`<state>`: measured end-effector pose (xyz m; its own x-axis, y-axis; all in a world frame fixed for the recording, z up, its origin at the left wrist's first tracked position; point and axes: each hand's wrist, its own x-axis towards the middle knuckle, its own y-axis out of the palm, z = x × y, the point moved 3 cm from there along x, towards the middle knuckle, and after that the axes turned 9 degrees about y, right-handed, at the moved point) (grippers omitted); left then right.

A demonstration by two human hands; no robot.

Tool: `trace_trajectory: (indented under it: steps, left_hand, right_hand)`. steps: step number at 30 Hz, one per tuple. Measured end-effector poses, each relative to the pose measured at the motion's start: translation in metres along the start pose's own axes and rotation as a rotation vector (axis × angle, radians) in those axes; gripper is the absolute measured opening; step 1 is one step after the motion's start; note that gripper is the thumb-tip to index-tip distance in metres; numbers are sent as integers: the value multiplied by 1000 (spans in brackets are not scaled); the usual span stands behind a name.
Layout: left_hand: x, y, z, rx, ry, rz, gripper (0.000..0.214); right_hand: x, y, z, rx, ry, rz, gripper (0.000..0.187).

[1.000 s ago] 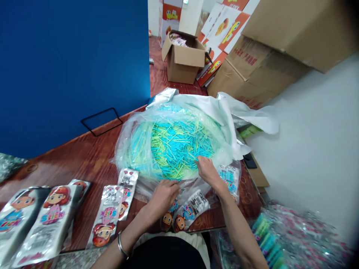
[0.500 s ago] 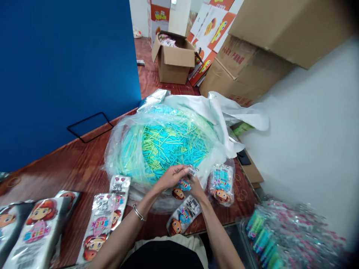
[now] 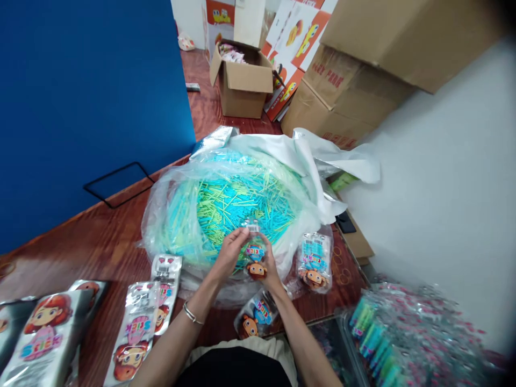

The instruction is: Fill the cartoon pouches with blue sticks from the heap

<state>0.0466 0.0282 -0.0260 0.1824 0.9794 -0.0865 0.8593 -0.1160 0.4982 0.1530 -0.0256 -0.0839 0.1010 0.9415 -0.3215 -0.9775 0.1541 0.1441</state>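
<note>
Between my hands, a small printed plastic pouch (image 3: 255, 260) with a cartoon face is held upright at the near edge of the big bag. My left hand (image 3: 229, 252) pinches its upper left edge, while my right hand (image 3: 271, 267) grips its right side. Behind it, a clear plastic bag (image 3: 161, 215) lies wide open, full of thin blue and green sticks (image 3: 237, 201). Just below my hands a similar pouch (image 3: 258, 314) lies on the table, partly under my right wrist. To the right sits a clear packet (image 3: 315, 262) of pouches with blue contents.
Silver pouches with a red-haired character (image 3: 46, 333) lie at the left, others (image 3: 135, 328) nearer the middle. A bin of filled packets (image 3: 427, 333) stands at lower right. Cardboard boxes (image 3: 355, 91) and a blue panel (image 3: 88, 91) border the wooden table (image 3: 121, 236).
My hands have moved left and turned the pouch, so its printed front now faces me upright. The view has shifted slightly.
</note>
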Motion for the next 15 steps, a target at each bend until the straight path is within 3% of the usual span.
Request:
trace_trajectory:
  steps: [3,6,11,15]
  left_hand:
    - [5,-11,-7,-162,-8,-133,22]
    - [6,-20,-16,-196,-6,-159,21]
    - [-1,-27,-23,-142,-1,-167,20]
    - [-5,-22,-17,-98,-41,-151,23]
  right_hand:
    - [-1,6,-2,-87,-39,1,45]
    - [4,4,4,-145,-54,-50,22]
    - [13,-14,30,-213,-188,-143,22]
    - [15,-26,23,-293,-100,-141,27]
